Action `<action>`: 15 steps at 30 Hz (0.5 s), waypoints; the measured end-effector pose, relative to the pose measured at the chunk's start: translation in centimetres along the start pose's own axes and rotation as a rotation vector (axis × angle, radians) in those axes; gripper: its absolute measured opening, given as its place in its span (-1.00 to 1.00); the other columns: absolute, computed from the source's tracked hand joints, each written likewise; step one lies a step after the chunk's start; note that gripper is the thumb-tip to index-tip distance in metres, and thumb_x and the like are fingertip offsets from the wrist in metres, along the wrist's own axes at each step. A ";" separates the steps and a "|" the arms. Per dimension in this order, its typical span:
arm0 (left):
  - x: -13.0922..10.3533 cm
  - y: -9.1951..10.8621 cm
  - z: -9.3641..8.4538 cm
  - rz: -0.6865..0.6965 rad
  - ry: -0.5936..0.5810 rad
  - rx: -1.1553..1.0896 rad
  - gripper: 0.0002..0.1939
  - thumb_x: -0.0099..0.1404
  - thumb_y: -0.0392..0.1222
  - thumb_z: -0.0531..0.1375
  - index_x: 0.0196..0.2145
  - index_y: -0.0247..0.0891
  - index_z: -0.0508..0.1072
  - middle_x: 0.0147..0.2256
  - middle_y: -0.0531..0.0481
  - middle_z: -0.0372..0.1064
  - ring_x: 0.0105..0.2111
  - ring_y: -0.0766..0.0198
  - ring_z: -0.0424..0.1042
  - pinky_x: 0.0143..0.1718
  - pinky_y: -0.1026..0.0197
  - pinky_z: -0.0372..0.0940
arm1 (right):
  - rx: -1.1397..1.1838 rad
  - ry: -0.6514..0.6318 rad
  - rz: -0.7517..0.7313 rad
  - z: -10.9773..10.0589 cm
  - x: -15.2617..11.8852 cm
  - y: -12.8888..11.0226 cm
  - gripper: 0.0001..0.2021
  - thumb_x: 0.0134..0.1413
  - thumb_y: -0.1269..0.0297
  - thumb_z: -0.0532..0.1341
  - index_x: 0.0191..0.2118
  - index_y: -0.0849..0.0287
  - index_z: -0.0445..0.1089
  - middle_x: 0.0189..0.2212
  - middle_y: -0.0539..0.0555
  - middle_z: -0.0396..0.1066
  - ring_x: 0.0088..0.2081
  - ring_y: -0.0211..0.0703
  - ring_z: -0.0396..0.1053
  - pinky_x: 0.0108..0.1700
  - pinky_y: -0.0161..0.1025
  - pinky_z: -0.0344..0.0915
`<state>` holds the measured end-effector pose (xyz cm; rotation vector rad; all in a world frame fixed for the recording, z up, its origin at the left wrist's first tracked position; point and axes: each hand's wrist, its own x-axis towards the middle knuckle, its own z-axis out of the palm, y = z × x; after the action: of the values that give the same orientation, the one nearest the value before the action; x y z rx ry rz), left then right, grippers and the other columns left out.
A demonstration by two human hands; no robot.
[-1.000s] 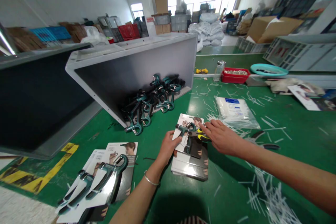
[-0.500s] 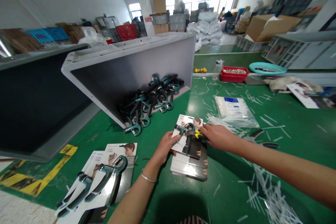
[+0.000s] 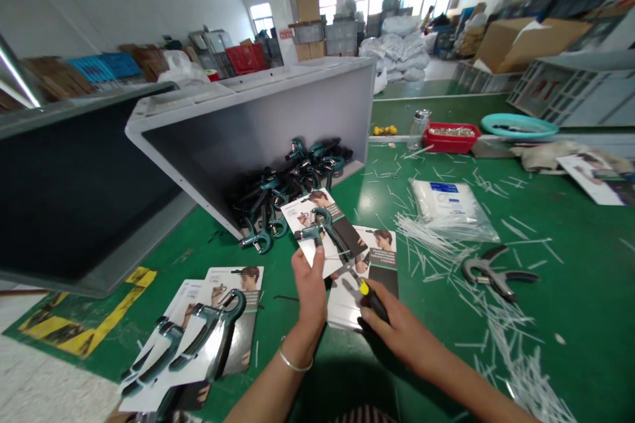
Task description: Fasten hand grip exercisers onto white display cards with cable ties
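Note:
My left hand (image 3: 310,281) grips a printed card (image 3: 292,213) with its thumb on the front. A teal and black hand grip strengthener (image 3: 325,228) lies on that card, with a thin white tie at its lower handle. My right hand (image 3: 397,320) is closed around cutters with black and yellow handles (image 3: 373,299). The tool's tips are at the card's lower edge, close to the tie. Under both hands rests a stack of similar cards (image 3: 384,271) on the green table. Finished-looking cards with strengtheners (image 3: 218,324) overlap at the left.
A tipped grey bin (image 3: 258,102) holds a heap of strengtheners (image 3: 297,172). Cut white ties (image 3: 510,337) are strewn over the right side, near a grey and black two-handled tool (image 3: 496,274). Behind are a bag of ties (image 3: 446,205), a red tray (image 3: 451,144) and a glass jar (image 3: 419,129).
My left hand has lifted and tilted the card with the strengthener up and left, uncovering the stack. My right hand has moved down, and the cutters now point upward at the card's lower edge.

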<state>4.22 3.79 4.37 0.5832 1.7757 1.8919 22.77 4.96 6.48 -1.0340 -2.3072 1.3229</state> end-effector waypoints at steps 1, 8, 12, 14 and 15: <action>-0.5 0.5 0.0 0.039 0.017 0.009 -0.60 0.34 0.04 0.17 0.02 -0.22 0.26 0.03 -0.14 0.36 0.03 0.16 0.39 0.01 0.16 0.33 | 0.026 0.022 0.002 0.2 0.2 0.0 -0.51 0.27 0.15 0.11 0.27 0.10 0.14 0.21 0.18 0.28 0.20 0.02 0.25 0.25 0.04 0.13; -3.0 3.1 0.5 0.142 0.009 -0.001 -0.63 0.38 -0.04 0.16 0.06 -0.17 0.18 0.09 -0.13 0.30 0.11 0.17 0.32 0.17 0.13 0.21 | 0.013 0.058 0.057 1.1 0.2 -1.1 -0.39 0.24 0.11 0.12 0.34 0.15 0.06 0.30 0.23 0.15 0.30 0.09 0.10 0.32 0.15 -0.01; -3.6 3.3 0.6 0.119 -0.030 -0.058 -0.63 0.38 -0.05 0.15 0.05 -0.15 0.15 0.09 -0.14 0.31 0.08 0.17 0.36 0.11 0.14 0.27 | 0.019 0.095 0.041 1.6 0.0 -1.6 -0.43 0.26 0.13 0.11 0.33 0.15 0.06 0.29 0.23 0.15 0.31 0.07 0.08 0.33 0.13 -0.02; -3.9 3.2 0.5 0.112 -0.037 -0.046 -0.63 0.37 -0.04 0.15 0.05 -0.15 0.15 0.09 -0.15 0.32 0.07 0.16 0.37 0.09 0.13 0.30 | 0.032 0.122 0.004 1.8 0.2 -1.7 -0.51 0.27 0.15 0.10 0.27 0.13 0.15 0.23 0.22 0.24 0.25 0.06 0.17 0.29 0.10 0.05; -4.1 3.1 0.4 0.111 -0.041 -0.032 -0.63 0.37 -0.03 0.15 0.05 -0.15 0.15 0.09 -0.16 0.32 0.07 0.16 0.38 0.09 0.13 0.30 | 0.043 0.135 -0.012 1.9 0.3 -1.7 -0.57 0.28 0.16 0.10 0.22 0.12 0.21 0.17 0.21 0.31 0.19 0.06 0.24 0.25 0.07 0.12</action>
<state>7.56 1.51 7.58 0.7177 1.7161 1.9634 20.77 3.42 6.89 -1.0606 -2.1734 1.2519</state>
